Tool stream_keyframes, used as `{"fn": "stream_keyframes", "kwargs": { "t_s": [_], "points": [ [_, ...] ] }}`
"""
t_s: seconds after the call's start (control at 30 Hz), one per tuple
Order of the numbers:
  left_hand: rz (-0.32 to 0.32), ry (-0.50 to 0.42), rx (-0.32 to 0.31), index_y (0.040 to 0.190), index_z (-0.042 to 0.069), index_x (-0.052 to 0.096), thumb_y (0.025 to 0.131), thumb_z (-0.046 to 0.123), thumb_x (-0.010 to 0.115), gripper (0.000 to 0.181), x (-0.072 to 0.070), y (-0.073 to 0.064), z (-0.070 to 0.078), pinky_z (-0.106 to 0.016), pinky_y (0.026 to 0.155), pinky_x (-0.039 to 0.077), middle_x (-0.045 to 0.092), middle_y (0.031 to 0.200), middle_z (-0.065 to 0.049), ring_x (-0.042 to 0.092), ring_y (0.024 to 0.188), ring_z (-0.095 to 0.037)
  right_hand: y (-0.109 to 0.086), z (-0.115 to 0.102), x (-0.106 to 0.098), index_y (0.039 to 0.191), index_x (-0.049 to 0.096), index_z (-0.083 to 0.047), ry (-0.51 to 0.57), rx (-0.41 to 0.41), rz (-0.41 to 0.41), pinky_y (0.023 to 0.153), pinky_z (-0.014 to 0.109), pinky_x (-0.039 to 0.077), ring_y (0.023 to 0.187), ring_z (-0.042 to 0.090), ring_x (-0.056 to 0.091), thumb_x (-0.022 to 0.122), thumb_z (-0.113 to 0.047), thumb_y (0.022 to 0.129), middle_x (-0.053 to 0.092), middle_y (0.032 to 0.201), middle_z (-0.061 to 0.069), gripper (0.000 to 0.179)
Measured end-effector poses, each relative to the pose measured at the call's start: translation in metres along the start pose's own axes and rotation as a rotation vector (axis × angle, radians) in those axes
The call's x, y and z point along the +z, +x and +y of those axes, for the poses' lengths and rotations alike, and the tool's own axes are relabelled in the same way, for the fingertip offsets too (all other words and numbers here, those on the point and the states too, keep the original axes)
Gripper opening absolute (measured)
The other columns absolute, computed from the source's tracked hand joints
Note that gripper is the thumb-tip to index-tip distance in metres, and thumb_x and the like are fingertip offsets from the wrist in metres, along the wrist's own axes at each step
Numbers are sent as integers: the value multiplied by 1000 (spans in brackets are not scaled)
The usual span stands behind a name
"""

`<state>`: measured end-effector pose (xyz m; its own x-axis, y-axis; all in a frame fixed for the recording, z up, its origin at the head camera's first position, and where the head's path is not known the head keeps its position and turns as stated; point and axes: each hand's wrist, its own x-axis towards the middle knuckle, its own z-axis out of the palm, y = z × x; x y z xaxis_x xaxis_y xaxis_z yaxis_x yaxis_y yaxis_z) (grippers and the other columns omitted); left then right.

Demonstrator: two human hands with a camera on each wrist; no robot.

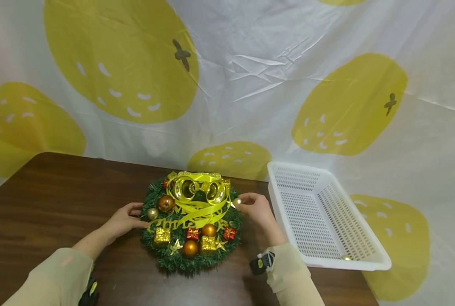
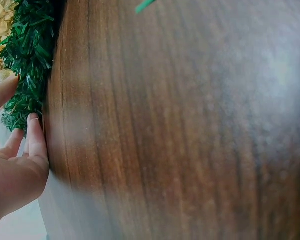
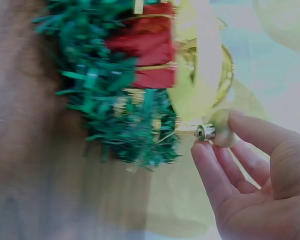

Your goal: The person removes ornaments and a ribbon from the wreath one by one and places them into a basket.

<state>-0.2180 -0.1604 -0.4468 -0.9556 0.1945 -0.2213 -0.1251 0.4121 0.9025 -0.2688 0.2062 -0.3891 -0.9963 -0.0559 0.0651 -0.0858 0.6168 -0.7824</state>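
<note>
A green Christmas wreath [image 1: 189, 267] lies on the table, with gold bells [image 1: 183, 189], yellow ribbon, baubles, gift boxes and gold lettering. My left hand [image 1: 125, 219] is at its left edge, thumb on the front and fingers at the outer side, beside a small gold bauble [image 1: 152, 213]. In the left wrist view, the left fingertips [image 2: 34, 118] meet the green tinsel. At the wreath's right side, my right hand [image 1: 257, 208] pinches another small gold bauble [image 3: 222, 131] between thumb and fingers. Its silver cap faces the wreath, and a thin thread runs from it toward the tinsel.
To the right stands a white plastic basket [image 1: 288, 229] with slotted walls, a small gold ball [image 1: 346, 257] at its near end. Behind the brown wooden table [image 1: 78, 187] hangs a white cloth [image 1: 246, 97] printed with yellow fruit.
</note>
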Motion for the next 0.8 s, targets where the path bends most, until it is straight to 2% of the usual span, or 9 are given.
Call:
{"fn": "stream_keyframes", "kwargs": {
  "t_s": [0.2, 0.33, 0.6, 0.8],
  "points": [
    [4, 2, 4, 145, -7, 19, 85, 22, 68, 82, 0, 0, 0, -55, 95, 42, 29, 140, -37, 34, 125, -51, 6, -10, -14, 106, 67, 2, 0, -44, 29, 79, 32, 53, 91, 27, 65, 71, -8, 78, 69, 99, 18, 30],
    [4, -1, 5, 145, -7, 19, 85, 23, 68, 83, 0, -1, 1, -56, 95, 42, 29, 141, -37, 35, 125, -51, 7, -19, -25, 108, 66, 4, 19, -39, 41, 78, 28, 52, 90, 26, 65, 71, -7, 78, 68, 101, 20, 32],
    [8, 7, 0, 145, -7, 19, 85, 23, 68, 83, 0, -1, 1, -56, 95, 41, 29, 140, -37, 35, 124, -51, 2, -35, -50, 114, 61, 8, 62, -12, 42, 73, 21, 48, 81, 9, 61, 68, -6, 80, 67, 101, 20, 37],
    [6, 11, -1, 145, -7, 18, 85, 24, 68, 83, 0, -1, 1, -56, 94, 41, 29, 140, -37, 35, 124, -51, 1, -42, -71, 121, 57, 7, 128, 26, 8, 77, 23, 52, 73, 0, 60, 65, -6, 84, 65, 99, 10, 40]
  ]
}}
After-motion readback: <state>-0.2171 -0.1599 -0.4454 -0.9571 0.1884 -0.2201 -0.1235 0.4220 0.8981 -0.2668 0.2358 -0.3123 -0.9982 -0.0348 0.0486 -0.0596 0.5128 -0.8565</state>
